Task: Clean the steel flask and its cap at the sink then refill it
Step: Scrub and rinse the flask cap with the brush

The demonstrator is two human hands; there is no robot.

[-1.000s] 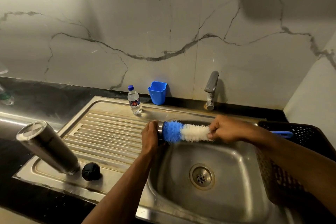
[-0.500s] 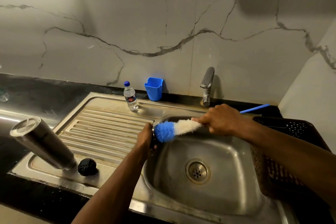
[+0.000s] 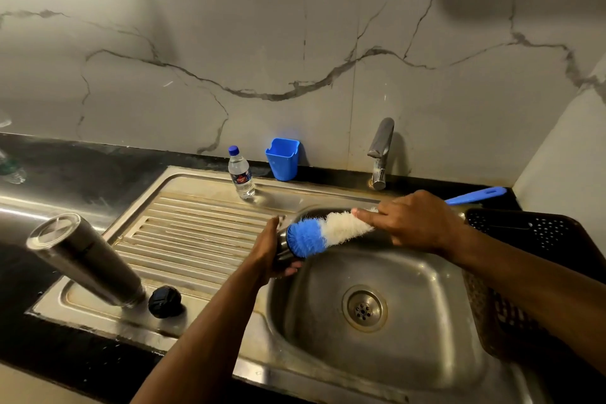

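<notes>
- Left hand (image 3: pixel 269 251): fingers curled round a small steel piece (image 3: pixel 282 248), apparently the flask's cap, held over the left rim of the sink (image 3: pixel 426 331). Most of the piece is hidden by the hand and the brush.
- Right hand (image 3: pixel 414 226): grips the bottle brush (image 3: pixel 323 231) at the base of its white bristles; the blue handle sticks out behind the hand toward the right.
- The brush's blue bristle tip presses against the open face of the steel piece.
- Steel flask (image 3: pixel 83 259): stands on the draining board (image 3: pixel 196 233) at the left, mouth down, base up, well apart from both hands.
- Black round cap (image 3: pixel 165 301): lies on the draining board just beside the flask's mouth.
- Plastic water bottle (image 3: pixel 241 173): upright at the back of the draining board, blue cap on; its dark label carries writing too small to read.
- Blue plastic cup (image 3: pixel 282 159): against the wall, near the bottle.
- Tap (image 3: pixel 380 154): behind the basin; no water visible.
- Dark perforated basket (image 3: pixel 537 236): at the sink's right edge.
- Table (image 3: pixel 75 170): dark, glossy, to the left of the sink.
</notes>
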